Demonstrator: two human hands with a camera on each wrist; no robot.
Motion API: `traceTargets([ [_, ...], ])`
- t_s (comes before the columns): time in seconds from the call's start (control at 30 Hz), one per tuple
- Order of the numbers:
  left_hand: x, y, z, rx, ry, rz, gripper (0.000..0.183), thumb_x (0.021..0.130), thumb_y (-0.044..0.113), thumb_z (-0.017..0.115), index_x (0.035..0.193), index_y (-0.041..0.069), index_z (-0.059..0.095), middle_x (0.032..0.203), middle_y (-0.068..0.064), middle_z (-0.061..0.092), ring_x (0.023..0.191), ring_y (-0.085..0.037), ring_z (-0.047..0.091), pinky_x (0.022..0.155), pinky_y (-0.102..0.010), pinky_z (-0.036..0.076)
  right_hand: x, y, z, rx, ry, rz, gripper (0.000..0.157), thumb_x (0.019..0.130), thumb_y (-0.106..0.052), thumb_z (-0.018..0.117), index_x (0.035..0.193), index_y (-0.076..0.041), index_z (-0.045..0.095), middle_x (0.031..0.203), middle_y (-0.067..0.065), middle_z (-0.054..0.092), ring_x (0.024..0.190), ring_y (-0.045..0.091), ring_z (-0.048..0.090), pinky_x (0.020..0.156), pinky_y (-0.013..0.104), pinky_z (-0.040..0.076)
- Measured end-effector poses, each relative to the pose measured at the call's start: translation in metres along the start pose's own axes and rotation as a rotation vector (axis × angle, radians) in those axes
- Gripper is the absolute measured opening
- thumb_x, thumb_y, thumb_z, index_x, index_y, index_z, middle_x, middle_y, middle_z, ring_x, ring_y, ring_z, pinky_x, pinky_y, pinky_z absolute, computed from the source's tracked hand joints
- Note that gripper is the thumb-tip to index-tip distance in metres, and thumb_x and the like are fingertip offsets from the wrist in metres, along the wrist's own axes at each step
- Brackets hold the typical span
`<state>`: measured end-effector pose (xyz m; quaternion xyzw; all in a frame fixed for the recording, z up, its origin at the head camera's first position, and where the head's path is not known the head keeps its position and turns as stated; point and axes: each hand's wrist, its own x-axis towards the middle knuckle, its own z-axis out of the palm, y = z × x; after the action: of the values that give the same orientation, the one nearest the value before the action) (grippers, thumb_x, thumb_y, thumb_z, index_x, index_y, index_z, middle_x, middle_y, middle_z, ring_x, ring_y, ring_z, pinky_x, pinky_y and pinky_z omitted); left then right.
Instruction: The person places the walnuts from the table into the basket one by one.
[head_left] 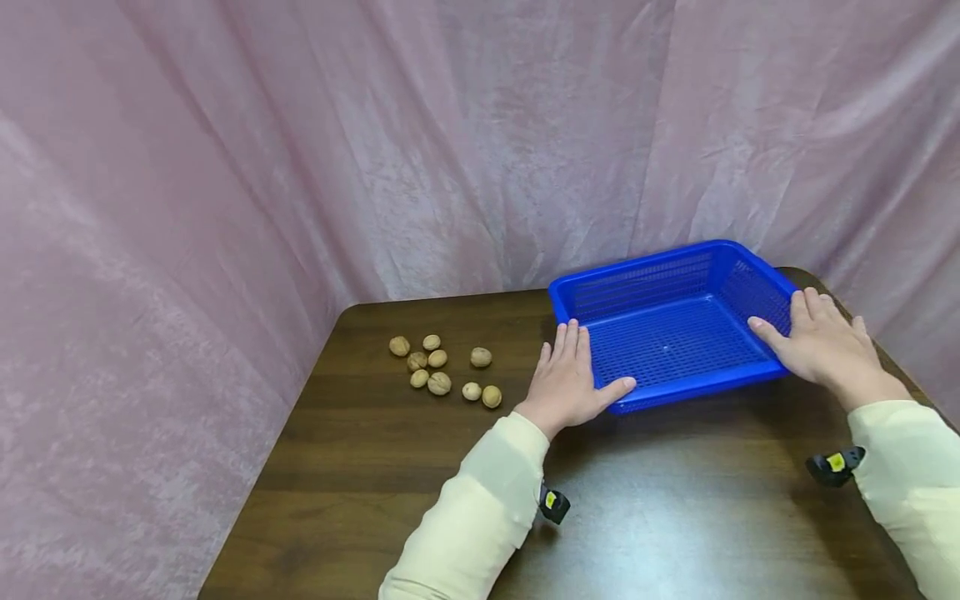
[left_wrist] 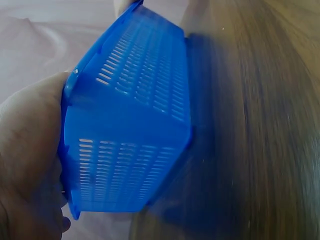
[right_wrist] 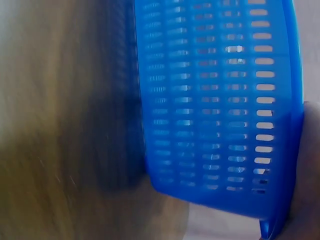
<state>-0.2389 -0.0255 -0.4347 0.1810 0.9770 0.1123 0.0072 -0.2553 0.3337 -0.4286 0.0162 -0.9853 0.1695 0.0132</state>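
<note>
A blue plastic basket (head_left: 675, 333) with slotted walls and floor stands on the wooden table toward its far right. My left hand (head_left: 566, 379) rests along the basket's left rim, fingers straight and thumb laid over the near corner. On the opposite side my right hand (head_left: 825, 342) lies on the right rim, its fingers extended and its thumb pointing inward. The basket's slotted side (left_wrist: 130, 115) shows close up in the left wrist view, the left palm against the rim. In the right wrist view the hand is mostly hidden behind the basket wall (right_wrist: 220, 110).
Several walnuts (head_left: 439, 383) and smaller, paler nuts (head_left: 472, 391) lie scattered on the table (head_left: 360, 467), left of the basket. A pink curtain (head_left: 450, 150) hangs behind the table's far edge. Black wrist cameras (head_left: 553, 505) sit under both sleeves.
</note>
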Motion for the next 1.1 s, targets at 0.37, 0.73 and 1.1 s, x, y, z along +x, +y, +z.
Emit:
traceTargets([
  [0.37,-0.024,-0.040,-0.018,-0.010,-0.015,-0.051,0.115,0.075,0.090,0.025,0.155,0.010,0.005,0.161,-0.008,-0.002,0.145,-0.020,-0.010,0.116,-0.047,0.005,-0.025,-0.057,0.016,-0.033,-0.011,-0.071,0.103,0.095,-0.067,0.024,0.141,0.022,0.002,0.146,0.043,-0.006,0.137,0.053,-0.011,0.106,0.066,-0.002],
  [0.73,-0.043,-0.077,-0.025,-0.012,-0.010,-0.067,0.122,0.071,0.093,0.030,0.155,0.008,0.008,0.161,-0.008,0.001,0.146,-0.021,-0.005,0.116,-0.049,0.008,-0.058,-0.093,0.033,-0.022,0.042,-0.123,0.103,0.094,-0.067,0.033,0.142,0.022,0.012,0.147,0.043,0.006,0.138,0.054,0.000,0.109,0.063,0.004],
  [1.1,-0.071,-0.110,-0.037,-0.036,-0.012,-0.049,0.117,0.075,0.086,0.042,0.155,0.008,0.008,0.161,-0.007,0.000,0.146,-0.020,-0.004,0.115,-0.050,0.008,-0.091,-0.128,0.044,-0.058,0.106,-0.187,0.099,0.095,-0.064,0.038,0.139,0.023,0.024,0.147,0.041,0.014,0.138,0.053,0.008,0.111,0.060,0.008],
])
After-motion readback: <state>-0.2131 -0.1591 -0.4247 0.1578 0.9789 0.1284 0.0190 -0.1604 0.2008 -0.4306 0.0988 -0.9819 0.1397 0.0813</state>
